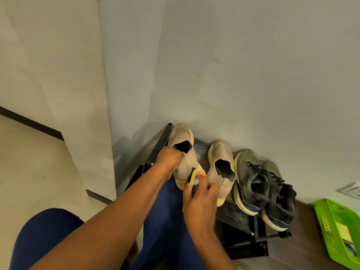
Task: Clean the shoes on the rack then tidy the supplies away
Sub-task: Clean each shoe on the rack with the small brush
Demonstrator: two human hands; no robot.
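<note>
Brush (195, 177): yellow body with dark bristles, pressed against the heel side of the left beige shoe, held from its near end by the right hand.
Right hand (200, 201): grip closed around the brush, fingers curled over its back; the brush pokes out just beyond the fingertips.
Left hand (169, 157): grip clamped on the collar of the left beige shoe (183, 152), fingers at the opening, just left of the brush.
Right beige shoe (221, 168): just right of the brush grip, touching the right hand's fingers or nearly so; I cannot tell which.
Green sneakers (263, 188): pair standing further right, well apart from both grips.
Rack (243, 236): dark metal frame carrying all four shoes, below both grips.
Green basket (331, 227): perforated plastic, on the floor far right of the grips.
Knees: blue trousers (165, 221) beneath the forearms.
</note>
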